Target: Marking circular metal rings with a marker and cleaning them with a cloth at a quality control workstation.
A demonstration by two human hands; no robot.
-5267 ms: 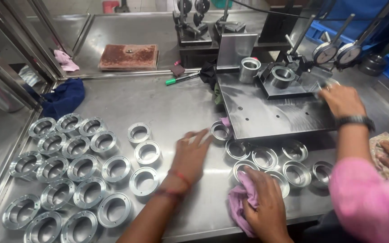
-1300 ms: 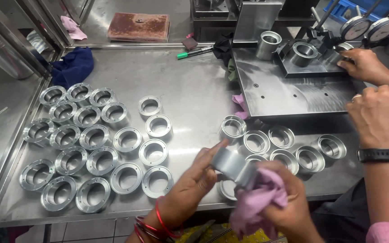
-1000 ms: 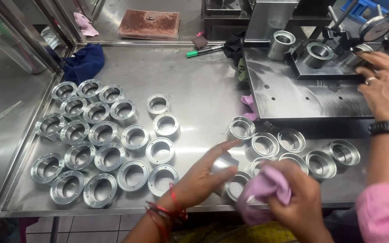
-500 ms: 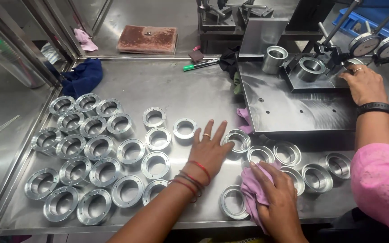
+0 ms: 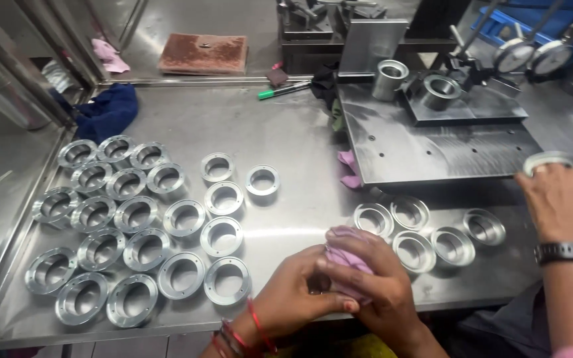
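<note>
Both hands meet at the near table edge: the left hand (image 5: 296,295) cups a machined metal ring, almost wholly hidden, while the right hand (image 5: 379,285) presses a pink cloth (image 5: 346,255) over it, fingers curled tight. Such a ring looks rigid, weighty and slick, best gripped by its outer rim. Finished flanged rings (image 5: 184,219) lie just left.

Bare forearms, red thread bands, perhaps bangles, round the left wrist (image 5: 243,331); red-painted thumbnail.
</note>
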